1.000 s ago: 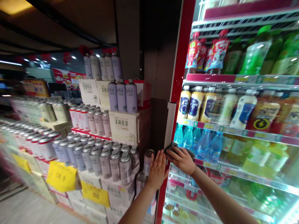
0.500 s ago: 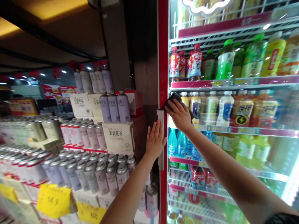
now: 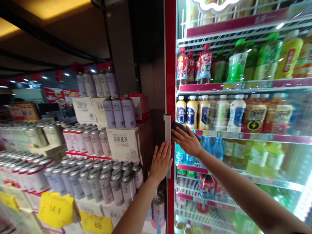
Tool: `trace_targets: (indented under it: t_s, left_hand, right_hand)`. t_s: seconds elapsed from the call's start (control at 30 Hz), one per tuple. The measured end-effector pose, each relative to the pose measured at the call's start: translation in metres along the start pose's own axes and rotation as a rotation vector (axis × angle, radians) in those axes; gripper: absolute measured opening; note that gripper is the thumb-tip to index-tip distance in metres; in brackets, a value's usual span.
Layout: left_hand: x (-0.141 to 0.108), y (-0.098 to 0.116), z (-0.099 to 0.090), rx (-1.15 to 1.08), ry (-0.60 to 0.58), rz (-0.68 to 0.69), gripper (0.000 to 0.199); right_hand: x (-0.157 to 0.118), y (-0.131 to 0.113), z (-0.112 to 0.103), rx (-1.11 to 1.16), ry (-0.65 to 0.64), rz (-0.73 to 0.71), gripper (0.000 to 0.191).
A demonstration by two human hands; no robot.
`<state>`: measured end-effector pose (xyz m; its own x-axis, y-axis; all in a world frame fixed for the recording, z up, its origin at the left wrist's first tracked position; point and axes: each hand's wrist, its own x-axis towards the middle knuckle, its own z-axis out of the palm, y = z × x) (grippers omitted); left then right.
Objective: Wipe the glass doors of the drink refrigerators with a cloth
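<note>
My left hand (image 3: 160, 162) lies with fingers stretched out and flat against the pale door handle (image 3: 167, 130) on the red frame (image 3: 171, 65) of a drinks cooler. Just right of the handle, my right hand (image 3: 190, 141) presses a dark cloth (image 3: 178, 126) to the glass at the door's edge. Part of the cloth is hidden under its fingers. Behind the glass, close to that hand, stand yellow-and-blue labelled bottles (image 3: 191, 112), with blue bottles (image 3: 217, 149) on the shelf below.
Left of the cooler, silver-topped cans (image 3: 104, 185) stand in rows, with purple cans (image 3: 128, 112) on stacked boxes (image 3: 123, 143). Yellow price signs (image 3: 55, 209) hang at the front. Red-capped bottles (image 3: 205, 63) and green-capped bottles (image 3: 237, 61) fill an upper cooler shelf.
My right hand has moved down along the door's edge with the cloth, uncovering the yellow-and-blue bottles. My left hand has slid lower on the handle.
</note>
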<state>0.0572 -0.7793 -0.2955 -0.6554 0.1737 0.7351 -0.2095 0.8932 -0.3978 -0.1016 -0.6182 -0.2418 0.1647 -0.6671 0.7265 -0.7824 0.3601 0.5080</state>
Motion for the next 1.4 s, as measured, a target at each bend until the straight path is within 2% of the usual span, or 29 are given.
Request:
trace_targets:
  t_s: [0.07, 0.1, 0.2, 0.27, 0.33, 0.4, 0.47, 0.53, 0.6, 0.67, 0.73, 0.8, 0.83, 0.9, 0.97, 1.03, 1.07, 1.1, 1.17, 1.23, 1.3, 1.4]
  left_hand:
    - [0.001, 0.003, -0.001, -0.001, -0.002, -0.018, 0.080]
    - [0.000, 0.004, -0.001, -0.002, -0.004, -0.022, 0.080]
    - [-0.006, 0.007, -0.002, -0.002, 0.000, -0.013, 0.080]
    - [-0.005, 0.009, -0.002, -0.005, 0.017, 0.000, 0.080]
    - [0.002, 0.012, -0.003, -0.009, 0.037, -0.005, 0.078]
    - [0.013, 0.016, -0.005, -0.016, 0.054, -0.026, 0.077]
    - [0.023, 0.022, -0.007, -0.025, 0.071, -0.049, 0.075]
    - [0.028, 0.027, -0.008, -0.038, 0.086, -0.069, 0.074]
    - [0.028, 0.032, -0.007, -0.044, 0.098, -0.092, 0.075]
    - [0.028, 0.037, -0.006, -0.049, 0.108, -0.088, 0.075]
    - [0.031, 0.041, -0.004, -0.068, 0.117, -0.055, 0.076]
    - [0.038, 0.047, -0.002, -0.095, 0.122, -0.029, 0.078]
    - [0.043, 0.050, -0.001, -0.106, 0.125, -0.025, 0.079]
    - [0.051, 0.057, 0.000, -0.121, 0.128, -0.029, 0.082]
    - [0.055, 0.064, 0.003, -0.133, 0.128, -0.030, 0.083]
    - [0.056, 0.071, 0.007, -0.140, 0.125, -0.030, 0.083]
    - [0.056, 0.075, 0.008, -0.140, 0.123, -0.030, 0.082]
    - [0.056, 0.078, 0.009, -0.140, 0.121, -0.025, 0.081]
    - [0.059, 0.085, 0.011, -0.140, 0.120, -0.001, 0.080]
    - [0.067, 0.094, 0.011, -0.144, 0.123, 0.024, 0.080]
    - [0.079, 0.104, 0.010, -0.157, 0.129, 0.030, 0.083]
    - [0.097, 0.119, 0.009, -0.192, 0.135, 0.015, 0.086]
  right_hand:
    - [-0.003, -0.011, 0.004, -0.020, 0.024, 0.078, 0.054]
    - [-0.011, -0.020, 0.009, -0.023, 0.029, 0.066, 0.053]
    - [-0.038, -0.042, 0.021, -0.007, 0.010, -0.130, 0.050]
    - [-0.041, -0.038, 0.020, -0.002, -0.010, -0.207, 0.049]
    - [-0.030, -0.017, 0.007, -0.023, -0.010, -0.112, 0.051]
    - [-0.017, 0.010, -0.010, -0.060, 0.025, 0.077, 0.056]
    - [-0.020, 0.027, -0.024, -0.102, 0.085, 0.270, 0.061]
    - [-0.043, 0.024, -0.027, -0.142, 0.151, 0.427, 0.065]
    - [-0.074, 0.005, -0.019, -0.162, 0.177, 0.489, 0.067]
    - [-0.096, -0.016, -0.009, -0.141, 0.125, 0.372, 0.064]
    - [-0.096, -0.023, -0.004, -0.112, 0.050, 0.179, 0.058]
    - [-0.080, -0.008, -0.009, -0.110, 0.011, 0.072, 0.054]
    - [-0.072, 0.005, -0.015, -0.123, 0.011, 0.080, 0.054]
    - [-0.064, 0.035, -0.029, -0.162, 0.037, 0.196, 0.058]
    - [-0.076, 0.053, -0.039, -0.206, 0.100, 0.383, 0.062]
    - [-0.106, 0.051, -0.041, -0.242, 0.173, 0.541, 0.066]
    - [-0.122, 0.043, -0.039, -0.250, 0.193, 0.577, 0.067]
    - [-0.136, 0.034, -0.035, -0.246, 0.189, 0.575, 0.068]
    - [-0.151, 0.017, -0.030, -0.209, 0.131, 0.482, 0.067]
    - [-0.143, 0.018, -0.032, -0.163, 0.051, 0.355, 0.063]
    - [-0.121, 0.039, -0.042, -0.152, 0.020, 0.297, 0.060]
    - [-0.103, 0.087, -0.064, -0.199, 0.089, 0.386, 0.062]
